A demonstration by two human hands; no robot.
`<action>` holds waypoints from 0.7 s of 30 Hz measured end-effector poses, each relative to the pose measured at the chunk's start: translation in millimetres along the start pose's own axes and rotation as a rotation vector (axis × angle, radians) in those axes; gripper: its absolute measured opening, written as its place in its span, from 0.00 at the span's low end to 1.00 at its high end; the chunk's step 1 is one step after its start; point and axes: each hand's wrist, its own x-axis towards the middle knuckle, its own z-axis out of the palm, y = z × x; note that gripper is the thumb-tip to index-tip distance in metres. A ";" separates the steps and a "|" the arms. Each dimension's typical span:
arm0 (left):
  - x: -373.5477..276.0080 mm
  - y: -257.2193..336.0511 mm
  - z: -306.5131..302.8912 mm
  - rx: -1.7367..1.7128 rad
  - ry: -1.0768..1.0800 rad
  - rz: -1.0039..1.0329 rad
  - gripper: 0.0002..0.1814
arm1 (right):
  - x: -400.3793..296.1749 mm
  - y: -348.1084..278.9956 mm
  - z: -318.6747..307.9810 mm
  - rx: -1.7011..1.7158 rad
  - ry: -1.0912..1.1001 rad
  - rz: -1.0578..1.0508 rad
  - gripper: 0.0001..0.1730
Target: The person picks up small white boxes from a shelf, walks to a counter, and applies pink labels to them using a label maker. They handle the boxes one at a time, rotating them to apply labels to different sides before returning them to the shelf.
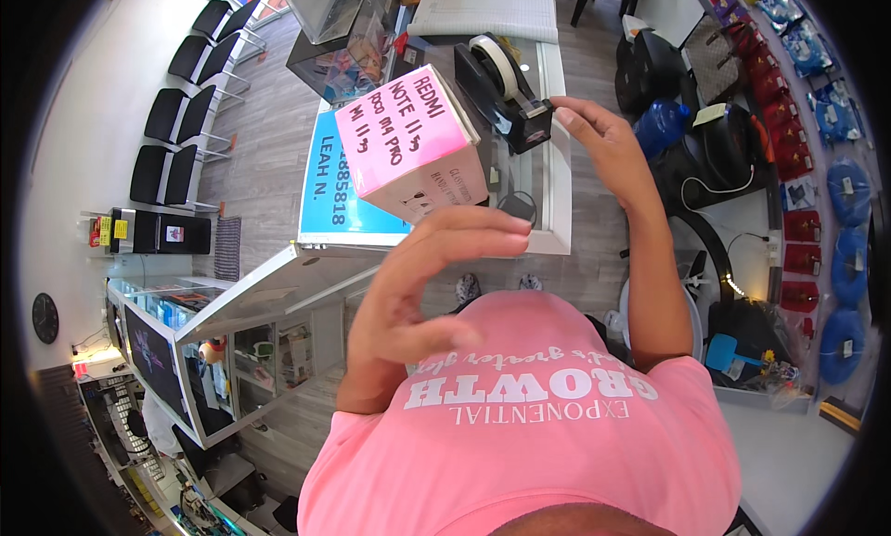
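Note:
My left hand (442, 278) is raised in front of my chest, its fingers curved and parted from the thumb, with nothing between them. Just beyond it a cardboard box (445, 177) with a bright pink, handwritten top stands on the glass counter. A black tape dispenser (511, 115) with a roll of clear or whitish tape (498, 66) is right of the box. My right hand (598, 136) has thumb and index fingertips close together at the dispenser's cutter end; whether they pinch the tape's end cannot be seen.
A blue sign (324, 188) bearing writing lies under the box. An open ledger (484, 7) and a dark-framed clear box (348, 56) are at the counter's far side. Near my right arm are a blue bottle (661, 127) and black bags (647, 66). A raised white-framed panel (271, 285) is at left.

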 end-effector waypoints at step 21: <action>18.9 -50.8 51.6 -0.124 0.106 -0.521 0.24 | 37.8 -14.2 19.3 0.217 -0.124 0.039 0.17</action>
